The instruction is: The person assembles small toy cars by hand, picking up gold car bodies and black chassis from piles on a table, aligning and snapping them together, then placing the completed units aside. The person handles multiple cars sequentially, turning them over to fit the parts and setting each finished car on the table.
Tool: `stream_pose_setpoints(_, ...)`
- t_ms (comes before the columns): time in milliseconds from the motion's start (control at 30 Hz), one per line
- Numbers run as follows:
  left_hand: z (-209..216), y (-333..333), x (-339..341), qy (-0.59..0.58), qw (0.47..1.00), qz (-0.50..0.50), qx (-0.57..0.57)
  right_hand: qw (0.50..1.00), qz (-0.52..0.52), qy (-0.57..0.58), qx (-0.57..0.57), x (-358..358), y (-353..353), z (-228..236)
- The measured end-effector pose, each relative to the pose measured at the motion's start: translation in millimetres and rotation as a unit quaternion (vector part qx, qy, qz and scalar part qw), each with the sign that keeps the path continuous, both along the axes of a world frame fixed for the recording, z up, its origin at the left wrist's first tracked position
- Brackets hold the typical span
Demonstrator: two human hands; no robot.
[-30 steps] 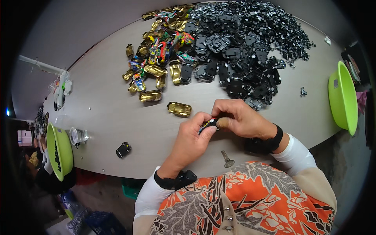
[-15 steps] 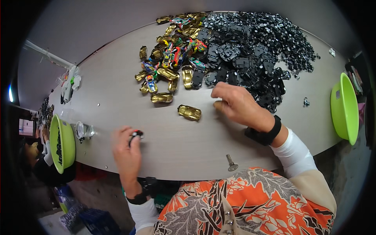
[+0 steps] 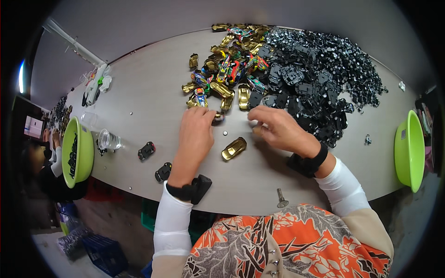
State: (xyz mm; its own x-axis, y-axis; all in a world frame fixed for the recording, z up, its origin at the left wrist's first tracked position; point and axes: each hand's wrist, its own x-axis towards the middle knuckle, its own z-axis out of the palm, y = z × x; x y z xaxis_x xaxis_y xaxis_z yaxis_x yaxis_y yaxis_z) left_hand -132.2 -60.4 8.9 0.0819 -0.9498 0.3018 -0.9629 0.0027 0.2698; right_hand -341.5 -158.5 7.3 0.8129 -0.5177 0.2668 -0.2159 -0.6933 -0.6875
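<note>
My left hand [image 3: 197,132] reaches over the table, its bent fingers closed on a gold toy car body [image 3: 218,117] at the near edge of the pile; the hand covers much of that body. My right hand [image 3: 282,131] is curled in a pinch beside the black chassis; what lies between its fingertips, if anything, is too small to make out. Between the hands, a single gold toy car body [image 3: 233,148] lies at a slant, below a small round silver piece [image 3: 225,133]. Two dark toy cars [image 3: 146,151] rest left of my left forearm.
Gold and multicoloured car bodies [image 3: 227,69] heap up beside black chassis [image 3: 320,92] and many small wheel parts [image 3: 343,55]. Green basins [image 3: 84,150] stand left and right. A clear cup [image 3: 109,140] and a metal peg [image 3: 282,198] are on the table. Another person works far left.
My left hand has released a red-and-black toy car at the left and moved right to the pile. The single gold body has turned. The whole view has shifted.
</note>
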Motion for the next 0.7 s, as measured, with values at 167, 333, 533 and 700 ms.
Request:
stream_pose_setpoints(167,4,-3,-4,0.101,0.990,0.052,0.080,0.993,-0.095,-0.024,-0.070,-9,-16,1)
stream_pose_setpoints(333,-11,-3,-10,0.379,0.923,0.010,-0.061,0.977,-0.070,0.035,-0.200,15,-24,5)
stream_pose_setpoints(533,-17,-1,-23,0.559,0.828,0.044,-0.003,0.974,0.061,0.052,-0.210,6,-12,-10)
stream_pose_setpoints(700,-14,-2,-33,0.537,0.843,0.028,-0.030,0.992,0.032,0.019,-0.122,-27,6,3)
